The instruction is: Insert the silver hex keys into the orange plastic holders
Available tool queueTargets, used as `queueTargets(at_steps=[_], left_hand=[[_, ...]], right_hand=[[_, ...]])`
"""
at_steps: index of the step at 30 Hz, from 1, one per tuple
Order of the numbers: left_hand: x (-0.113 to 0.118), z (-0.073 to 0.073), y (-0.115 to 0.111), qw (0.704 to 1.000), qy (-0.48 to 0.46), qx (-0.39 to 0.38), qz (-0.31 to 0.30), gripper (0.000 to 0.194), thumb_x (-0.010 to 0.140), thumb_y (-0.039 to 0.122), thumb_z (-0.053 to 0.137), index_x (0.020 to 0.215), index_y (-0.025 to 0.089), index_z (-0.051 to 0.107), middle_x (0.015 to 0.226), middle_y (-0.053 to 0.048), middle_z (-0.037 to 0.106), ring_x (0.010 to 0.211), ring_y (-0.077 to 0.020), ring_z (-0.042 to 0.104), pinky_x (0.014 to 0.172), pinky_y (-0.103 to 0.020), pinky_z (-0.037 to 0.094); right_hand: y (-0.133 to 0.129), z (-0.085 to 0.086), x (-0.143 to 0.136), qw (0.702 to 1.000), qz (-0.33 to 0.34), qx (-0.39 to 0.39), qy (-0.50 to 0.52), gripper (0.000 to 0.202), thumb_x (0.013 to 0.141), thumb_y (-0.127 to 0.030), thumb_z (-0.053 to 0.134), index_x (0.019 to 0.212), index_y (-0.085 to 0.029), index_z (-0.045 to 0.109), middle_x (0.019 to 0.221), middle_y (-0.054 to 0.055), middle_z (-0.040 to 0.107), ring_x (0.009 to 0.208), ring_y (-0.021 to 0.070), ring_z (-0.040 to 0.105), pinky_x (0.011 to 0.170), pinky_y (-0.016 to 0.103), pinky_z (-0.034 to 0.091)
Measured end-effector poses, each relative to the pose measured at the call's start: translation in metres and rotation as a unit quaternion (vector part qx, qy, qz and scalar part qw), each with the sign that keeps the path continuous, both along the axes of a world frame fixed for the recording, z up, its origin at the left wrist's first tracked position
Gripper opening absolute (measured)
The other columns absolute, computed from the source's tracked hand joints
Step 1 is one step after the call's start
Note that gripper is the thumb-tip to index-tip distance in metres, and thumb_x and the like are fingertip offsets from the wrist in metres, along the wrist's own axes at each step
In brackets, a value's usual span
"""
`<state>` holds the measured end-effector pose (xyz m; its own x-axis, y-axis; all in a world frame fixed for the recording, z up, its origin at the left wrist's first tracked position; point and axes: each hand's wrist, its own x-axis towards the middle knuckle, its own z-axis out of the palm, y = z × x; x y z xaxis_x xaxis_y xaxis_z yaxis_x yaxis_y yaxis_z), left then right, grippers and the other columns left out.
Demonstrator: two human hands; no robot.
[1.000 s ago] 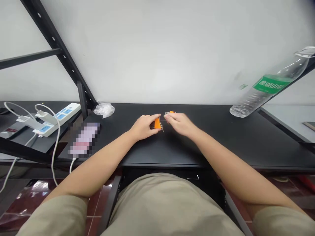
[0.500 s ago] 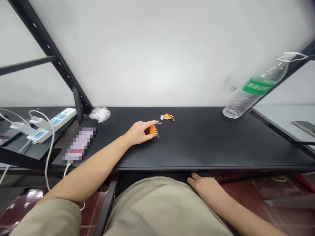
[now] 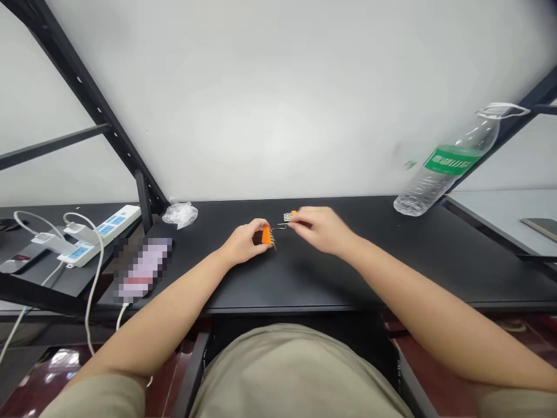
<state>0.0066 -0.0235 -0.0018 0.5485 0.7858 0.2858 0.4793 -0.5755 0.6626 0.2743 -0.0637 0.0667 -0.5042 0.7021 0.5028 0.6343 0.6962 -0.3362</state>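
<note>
My left hand (image 3: 244, 241) is closed around an orange hex key holder (image 3: 266, 234), thumb below and fingers above. Bent ends of several hex keys stick out on its right side, and one thin hex key (image 3: 278, 228) reaches further toward my other hand. My right hand (image 3: 319, 229) is pinched just to the right, and a thin metal rod, seemingly another hex key (image 3: 282, 224), shows at its fingertips. A second orange hex key set (image 3: 288, 217) lies on the black table behind, partly covered by my right fingers.
On the left lie crumpled clear plastic (image 3: 180, 215), a blurred-out phone (image 3: 145, 270) on a charging cable, and a white power strip (image 3: 104, 232) with plugs. A large plastic bottle (image 3: 448, 162) with a green label stands at the back right. Black metal frame bars (image 3: 104, 125) rise at both sides.
My right hand has risen from my lap to the table and pinches beside the holder. My left hand keeps its grip on the holder. The view has shifted slightly.
</note>
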Motion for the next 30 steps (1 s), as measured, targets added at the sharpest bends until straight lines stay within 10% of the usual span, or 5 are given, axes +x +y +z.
queueTargets(at_steps=[8,30], left_hand=[[-0.002,-0.003,0.002,1.0,0.002,-0.003,0.0,0.051,0.079,0.033,0.075,0.124,0.025,0.054,0.113,-0.003,0.072,0.103,-0.0215,0.073,0.088,-0.033,0.061],[-0.002,0.007,0.0,0.999,0.005,-0.031,-0.027,0.05,0.079,0.038,0.075,0.124,0.023,0.059,0.112,-0.004,0.071,0.101,-0.0215,0.071,0.086,-0.033,0.061]], right_hand=[[0.025,-0.065,-0.028,1.0,-0.005,0.004,-0.024,0.025,0.1,-0.022,0.051,0.095,-0.021,0.075,0.092,0.007,0.075,0.081,0.0197,0.063,0.073,0.032,0.044],[0.022,-0.063,-0.018,0.991,-0.048,0.039,-0.115,0.025,0.102,-0.023,0.049,0.099,-0.02,0.074,0.092,0.009,0.074,0.08,0.0209,0.062,0.071,0.032,0.04]])
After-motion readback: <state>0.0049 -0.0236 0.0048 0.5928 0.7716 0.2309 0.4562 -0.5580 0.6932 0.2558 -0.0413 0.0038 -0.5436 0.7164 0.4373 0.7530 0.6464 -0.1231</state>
